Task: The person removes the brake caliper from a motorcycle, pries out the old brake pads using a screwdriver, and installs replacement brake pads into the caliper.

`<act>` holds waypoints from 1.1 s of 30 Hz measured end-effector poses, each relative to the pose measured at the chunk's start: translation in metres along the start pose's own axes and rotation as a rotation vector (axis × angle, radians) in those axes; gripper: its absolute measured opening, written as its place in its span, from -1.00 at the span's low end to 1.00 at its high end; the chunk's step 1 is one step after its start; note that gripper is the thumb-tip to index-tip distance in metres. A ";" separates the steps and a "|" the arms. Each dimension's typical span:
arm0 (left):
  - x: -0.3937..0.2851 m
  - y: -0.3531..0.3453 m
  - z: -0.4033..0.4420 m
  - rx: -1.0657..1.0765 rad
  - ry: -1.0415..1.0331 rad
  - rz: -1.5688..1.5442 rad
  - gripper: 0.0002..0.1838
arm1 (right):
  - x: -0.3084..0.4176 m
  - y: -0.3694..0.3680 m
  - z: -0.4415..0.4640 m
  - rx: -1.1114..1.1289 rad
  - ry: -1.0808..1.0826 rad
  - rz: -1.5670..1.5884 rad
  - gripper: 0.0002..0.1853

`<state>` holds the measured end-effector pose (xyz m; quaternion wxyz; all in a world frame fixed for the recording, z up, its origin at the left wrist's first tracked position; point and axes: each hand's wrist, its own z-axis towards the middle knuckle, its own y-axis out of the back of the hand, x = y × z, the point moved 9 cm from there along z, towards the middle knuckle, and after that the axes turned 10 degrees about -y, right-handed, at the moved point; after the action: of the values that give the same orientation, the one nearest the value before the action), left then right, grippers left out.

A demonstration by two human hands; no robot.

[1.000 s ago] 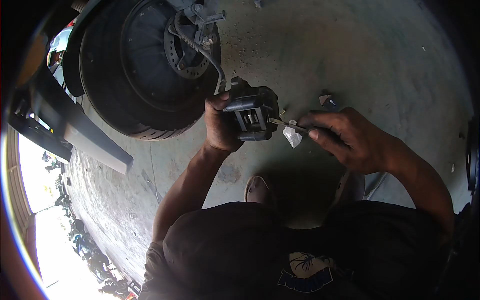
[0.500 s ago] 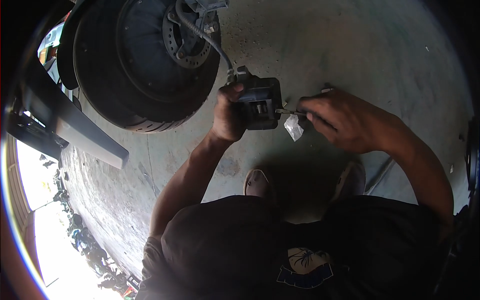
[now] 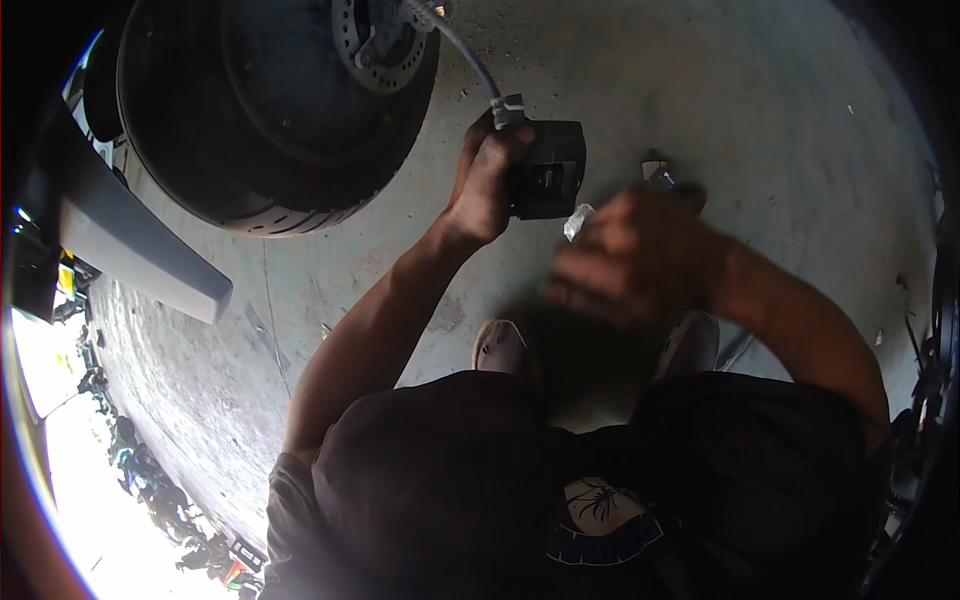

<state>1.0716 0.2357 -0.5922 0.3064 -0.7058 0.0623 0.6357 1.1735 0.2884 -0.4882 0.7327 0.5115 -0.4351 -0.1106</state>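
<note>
My left hand [image 3: 484, 185] is closed around a black brake caliper [image 3: 550, 172] and holds it above the floor, its dark opening facing up at me. A grey brake hose [image 3: 468, 60] runs from the caliper's upper end toward the wheel. To the right of the caliper and a little lower is my right hand [image 3: 640, 255], smeared by motion, apart from the caliper. Whether anything is in its fingers does not show. A crumpled piece of clear plastic [image 3: 577, 222] shows just beside its fingers.
A large wheel with a black tyre [image 3: 270, 205] and a drilled brake disc [image 3: 388, 72] stands at the upper left. Below it juts a grey panel [image 3: 165, 270]. A small packet-like item [image 3: 656, 172] lies on the concrete floor [image 3: 780, 130] beyond my right hand.
My right hand has drawn away from the caliper, where it held a thin metal piece at its side. My left hand has raised and turned the caliper slightly. The view has shifted.
</note>
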 end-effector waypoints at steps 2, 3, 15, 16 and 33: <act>0.012 0.011 0.001 -0.128 0.026 -0.034 -0.56 | 0.006 -0.012 -0.005 0.114 0.010 0.043 -0.65; 0.014 0.015 0.000 -0.126 0.035 -0.031 -0.56 | 0.008 -0.022 -0.010 0.212 0.018 0.091 -0.65; -0.008 -0.022 -0.008 0.065 0.160 -0.229 -0.33 | -0.042 0.007 -0.028 -0.013 -0.614 0.457 -0.68; -0.008 -0.021 -0.008 0.058 0.153 -0.233 -0.33 | -0.042 0.004 -0.029 -0.006 -0.609 0.452 -0.68; -0.018 -0.024 -0.016 -0.177 0.218 -0.128 -0.28 | -0.058 0.023 -0.038 -0.204 -0.505 0.038 -0.89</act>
<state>1.0935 0.2410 -0.5664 0.2745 -0.7974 -0.0059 0.5373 1.1612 0.3587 -0.5030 0.6508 0.3830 -0.5999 -0.2643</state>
